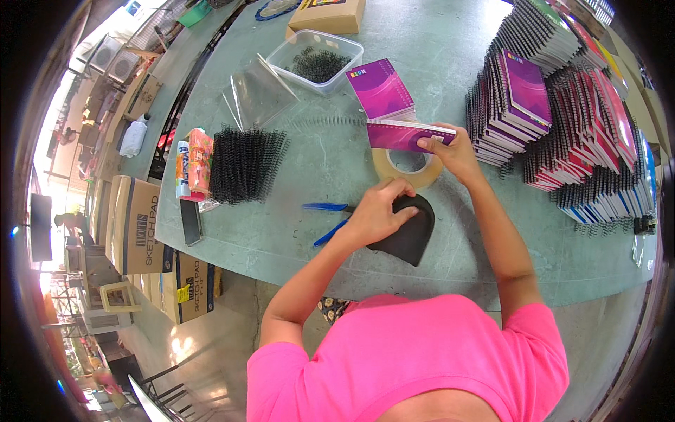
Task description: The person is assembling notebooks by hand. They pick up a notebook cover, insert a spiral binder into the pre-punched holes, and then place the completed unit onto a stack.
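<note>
My right hand [450, 152] grips the right end of a purple notebook [401, 136], thumb in front, with a row of holes along its upper edge. A thin, dark spiral coil [327, 122] stretches out to the left from the notebook's left end. Directly behind lies another purple cover [380, 86] with white page edges; whether it is a separate notebook I cannot tell. My left hand [383, 211] hovers at a black, round-ended flat pad [415, 235], fingers curved and thumb apart. Blue-handled pliers [325, 207] lie by it, their head hidden. A tape roll [410, 169] lies under the held notebook.
Black spiral coils [246, 165] lie bunched at left beside colourful packets [195, 163]. Further back are clear plastic sheets [260, 91], a clear tub [314, 60] with dark coils and a cardboard box [327, 15]. Bound notebooks [510, 105] stand piled at right. Cartons [137, 225] sit beyond the table's left edge.
</note>
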